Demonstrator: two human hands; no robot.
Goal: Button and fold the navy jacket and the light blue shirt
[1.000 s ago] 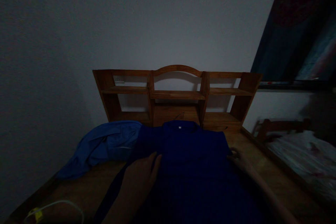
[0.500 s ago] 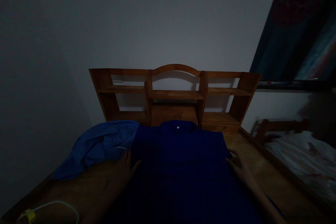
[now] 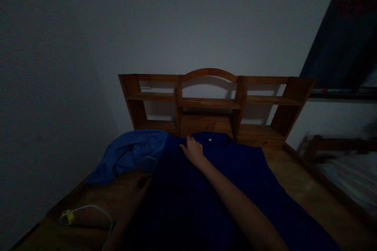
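Both hands work at the left side of a dark-blue shirt (image 3: pixel 181 192) spread on a wooden surface (image 3: pixel 290 174).

The right hand (image 3: pixel 194 152) reaches across to the shoulder left of the collar (image 3: pixel 232 138), fingers bent down against the cloth; whether they pinch it, I cannot tell. The left hand (image 3: pixel 138 191) is at the near-side edge, its fingers curled but too dark to read as grasping or released. The step in hand seems to be handling that side, and the next move would call for a sure hold at shoulder and edge. The shirt points collar-first to the shelf (image 3: pixel 209 103), its long axis running back toward the person; a lighter blue cloth (image 3: pixel 129 151) lies against its left.
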